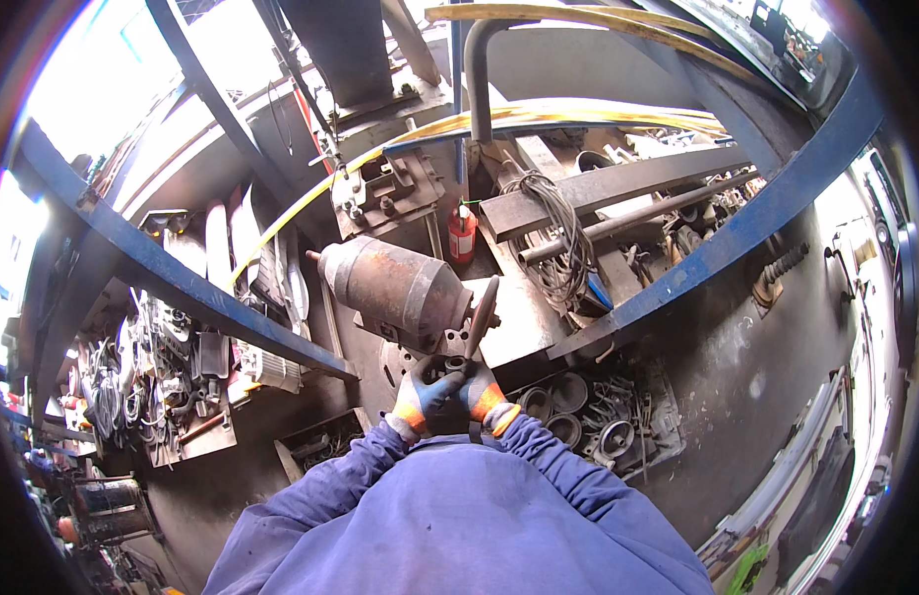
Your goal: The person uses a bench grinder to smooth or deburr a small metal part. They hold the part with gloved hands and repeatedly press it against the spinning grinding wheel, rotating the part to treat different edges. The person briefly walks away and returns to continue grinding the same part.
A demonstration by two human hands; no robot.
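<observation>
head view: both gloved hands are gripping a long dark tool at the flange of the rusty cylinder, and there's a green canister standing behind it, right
Not quite: the canister behind the rusty cylinder is red, not green, as the head view shows. The rest holds: the left hand and right hand, both gloved, grip the long dark tool at the cylinder's flange.

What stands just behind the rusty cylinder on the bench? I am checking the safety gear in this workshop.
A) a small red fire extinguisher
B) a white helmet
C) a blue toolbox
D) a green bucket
A: a small red fire extinguisher stands upright just beyond the rusty cylinder, while the gloved left hand and right hand grip a dark tool handle together.
</observation>
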